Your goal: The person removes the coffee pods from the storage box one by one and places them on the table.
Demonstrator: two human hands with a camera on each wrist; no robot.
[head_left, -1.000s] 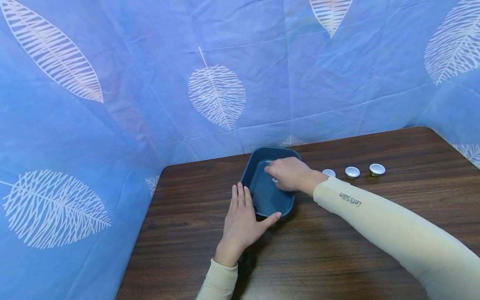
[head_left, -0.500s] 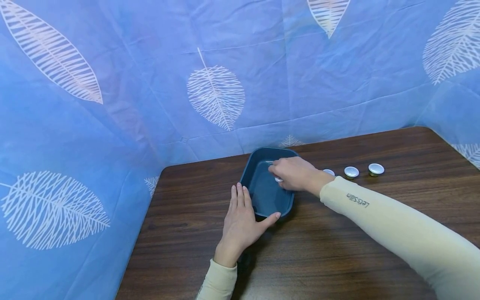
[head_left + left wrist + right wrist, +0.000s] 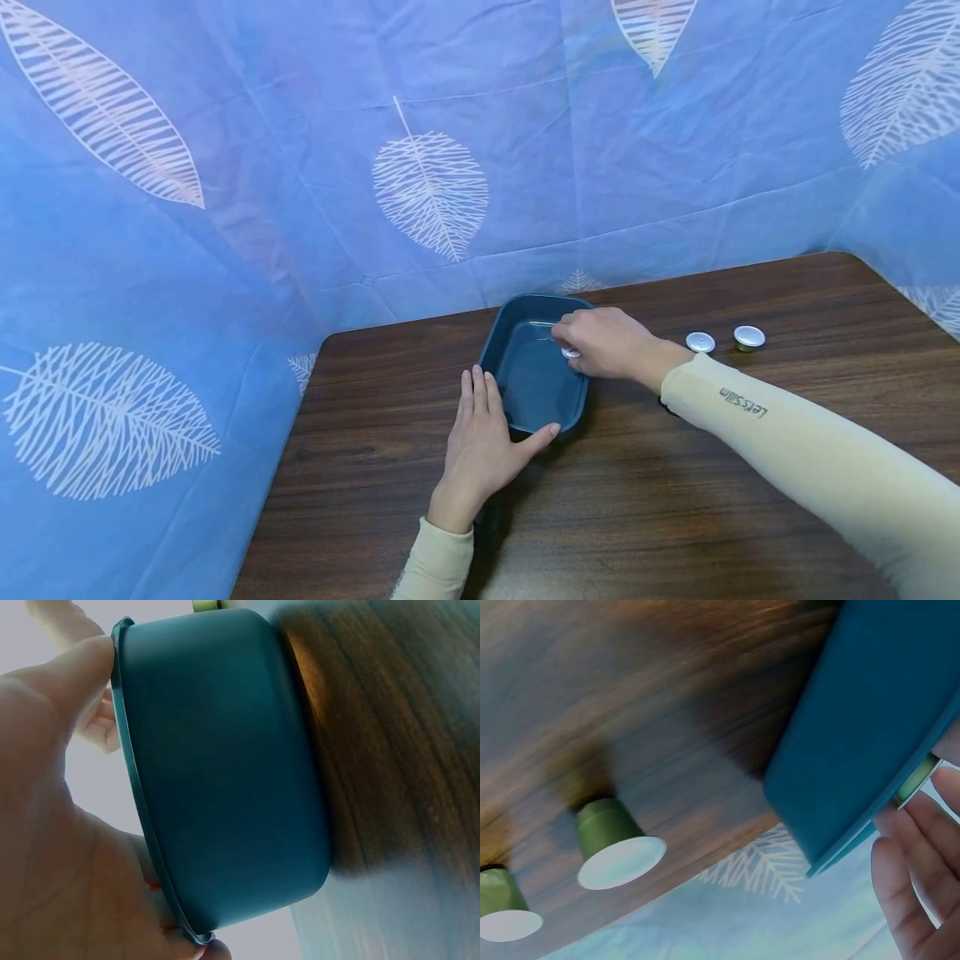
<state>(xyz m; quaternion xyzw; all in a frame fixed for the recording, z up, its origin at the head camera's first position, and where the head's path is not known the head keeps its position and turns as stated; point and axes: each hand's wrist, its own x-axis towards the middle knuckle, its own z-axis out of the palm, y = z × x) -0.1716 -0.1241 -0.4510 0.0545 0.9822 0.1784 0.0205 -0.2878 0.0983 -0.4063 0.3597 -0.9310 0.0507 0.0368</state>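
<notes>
Basically, head view: left grip (image 3: 483, 450) spread wide along dark-blue rectangular tub (image 3: 542, 400), presumably bracing it; right grip (image 3: 603, 342) pinches green white-lidded capsule (image 3: 571, 353) at tub's right wall. Left wrist: thumb (image 3: 94, 664) on rim, likely for steadiness. Right wrist: spare green capsules (image 3: 611, 825) stand on brown wooden bench (image 3: 697, 817), to right grip's right.

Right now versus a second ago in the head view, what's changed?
The right hand moved right, toward the right wall of the bin, holding a white-lidded capsule throughout; nothing let go. In the head view, the nearest table capsule is now hidden behind the right wrist. Unchanged: bin in place, left hand on it, other two capsules on the table.
</notes>
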